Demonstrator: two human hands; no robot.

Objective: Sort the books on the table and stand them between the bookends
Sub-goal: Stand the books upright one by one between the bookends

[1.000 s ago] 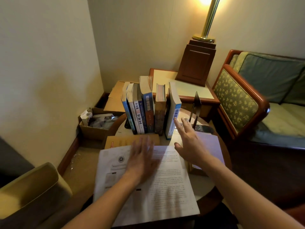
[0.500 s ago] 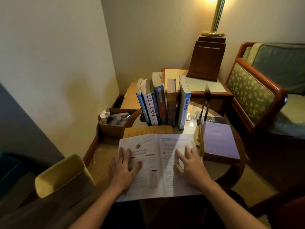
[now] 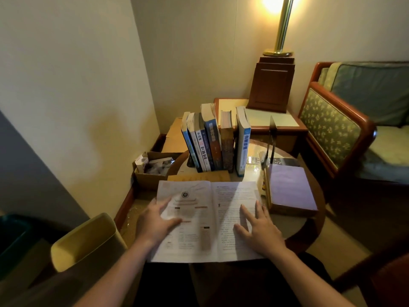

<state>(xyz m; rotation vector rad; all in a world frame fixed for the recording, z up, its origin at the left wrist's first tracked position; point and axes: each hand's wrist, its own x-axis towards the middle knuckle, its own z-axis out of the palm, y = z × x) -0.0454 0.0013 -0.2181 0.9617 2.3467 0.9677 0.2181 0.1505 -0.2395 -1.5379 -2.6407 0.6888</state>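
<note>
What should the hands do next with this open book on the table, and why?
Probably close the open book: it lies flat with the left hand and right hand spread on its pages, so it cannot stand yet. A gap shows between the row of standing books and the black bookend.

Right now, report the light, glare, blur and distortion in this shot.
Head view: the lamp blows out at the top and the lower corners go dim. Head view: glare glints on the table right of the standing books. Head view: the left hand and the open book under it are motion-blurred; the right hand is sharper. Head view: wide-angle bows the wall edges.
</note>
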